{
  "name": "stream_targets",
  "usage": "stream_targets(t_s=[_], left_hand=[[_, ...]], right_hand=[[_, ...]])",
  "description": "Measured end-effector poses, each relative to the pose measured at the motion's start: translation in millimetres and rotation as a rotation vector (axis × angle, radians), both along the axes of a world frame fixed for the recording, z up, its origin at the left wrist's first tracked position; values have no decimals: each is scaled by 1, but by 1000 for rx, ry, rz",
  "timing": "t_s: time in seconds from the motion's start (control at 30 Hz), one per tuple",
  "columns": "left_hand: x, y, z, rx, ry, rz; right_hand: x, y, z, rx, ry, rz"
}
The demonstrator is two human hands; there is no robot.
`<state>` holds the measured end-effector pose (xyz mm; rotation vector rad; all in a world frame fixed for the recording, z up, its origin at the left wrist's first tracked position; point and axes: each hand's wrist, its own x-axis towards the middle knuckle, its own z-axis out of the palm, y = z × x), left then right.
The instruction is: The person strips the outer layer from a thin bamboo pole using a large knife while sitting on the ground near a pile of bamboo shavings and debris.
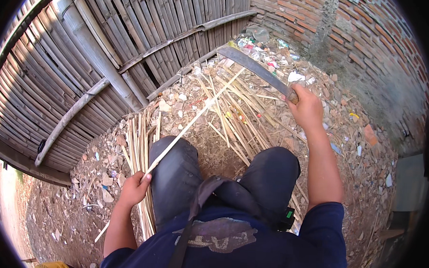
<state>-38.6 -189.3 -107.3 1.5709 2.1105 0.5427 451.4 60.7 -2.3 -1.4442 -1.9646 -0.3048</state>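
Observation:
In my left hand (135, 189) is the lower end of a long, pale bamboo strip (194, 120), its fingers closed round it beside my left knee. The strip slants up and away to the right, over the ground ahead. My right hand (305, 107) grips the handle of a machete (261, 77), held out beyond my right knee. Its dark, broad blade points to the far left, with the tip past the strip's far end; whether they touch I cannot tell. Split bamboo strips (140, 145) lie bundled by my left leg, and more loose strips (244, 121) spread out ahead between my knees.
A bamboo fence (133, 30) stands at the left, braced with thick poles. At the far right rises a brick wall (352, 39). Litter (275, 55) and broken bricks (370, 135) cover the dirt around me. A grey block-like object (408, 183) stands at the right edge.

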Motion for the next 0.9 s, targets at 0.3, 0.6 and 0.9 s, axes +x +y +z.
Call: stream_targets(t_s=[0.3, 0.6, 0.9], left_hand=[[23, -30, -22, 5, -32, 132], [41, -27, -23, -4, 214, 113], [40, -25, -38, 42, 357, 120]], right_hand=[[-134, 5, -49, -591, -270, 565], [-171, 18, -102, -746, -211, 528], [-172, 31, -120, -941, -16, 455]])
